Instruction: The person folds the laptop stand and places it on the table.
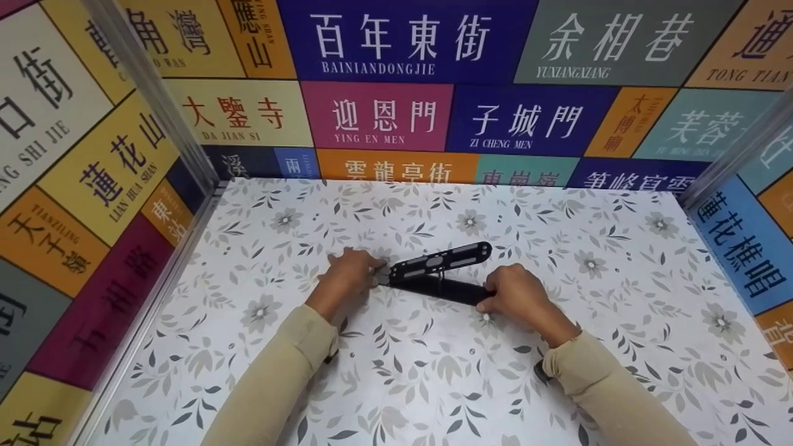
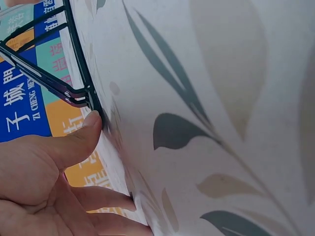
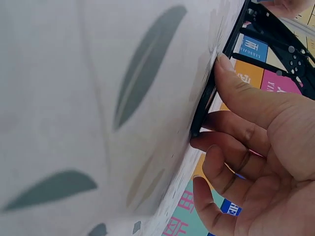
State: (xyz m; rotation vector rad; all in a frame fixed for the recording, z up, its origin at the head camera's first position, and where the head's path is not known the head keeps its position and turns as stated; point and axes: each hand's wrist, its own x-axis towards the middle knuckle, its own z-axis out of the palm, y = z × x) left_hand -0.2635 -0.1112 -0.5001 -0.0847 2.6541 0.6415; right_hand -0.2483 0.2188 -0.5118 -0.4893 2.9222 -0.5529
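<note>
A black folding stand [image 1: 440, 289] lies on the table, its slotted upper arm [image 1: 443, 260] raised at an angle and thin crossbars between the two parts. At its left hinge end is my left hand [image 1: 348, 277], the thumb [image 2: 91, 125] touching that end, low by the table. The other visible fingers stretch out onto the tabletop, apart from the stand. My right hand [image 1: 519, 294] pinches the right end of the base between thumb [image 3: 231, 78] and fingers. Its remaining fingers are curled loosely beside the table.
White table [image 1: 396, 384] with a grey leaf and flower pattern. Behind it and at both sides stand colourful panels [image 1: 384, 118] with Chinese lettering. Metal corner posts [image 1: 164, 99] meet the table's back corners.
</note>
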